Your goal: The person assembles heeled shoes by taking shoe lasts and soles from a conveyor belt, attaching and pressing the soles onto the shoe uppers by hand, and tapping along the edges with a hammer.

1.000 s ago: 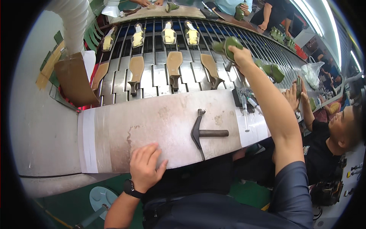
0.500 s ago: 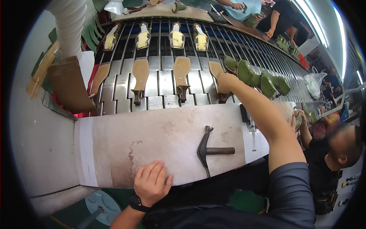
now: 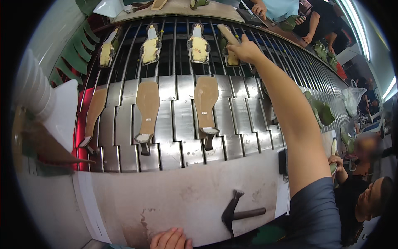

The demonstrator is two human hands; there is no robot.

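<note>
My right hand (image 3: 248,52) reaches far across the conveyor, closed on a tan shoe sole (image 3: 227,33). That sole is held over the rightmost shoe upper (image 3: 233,60), partly covering it. To its left lie further uppers with yellow undersides, among them one shoe upper (image 3: 198,45) on the bars. Nearer to me, tan heeled soles rest on steel slats, one being a heeled sole (image 3: 206,101). My left hand (image 3: 171,239) lies on the front edge of the worktable (image 3: 174,195), fingers stretched out and holding nothing; its wrist is out of view. A hammer (image 3: 232,213) lies right of it.
Green shoes (image 3: 321,108) stand on the conveyor's right side, partly behind my right arm. A white ribbed hose (image 3: 33,83) and white hood (image 3: 62,114) stand at left. A co-worker (image 3: 365,199) works at right; others are across the conveyor. A plastic bag (image 3: 353,99) hangs far right.
My right hand has lifted the rightmost sole off the slats and carried it away from me to the upper behind. The view has tilted upward, so table and hammer appear lower.
</note>
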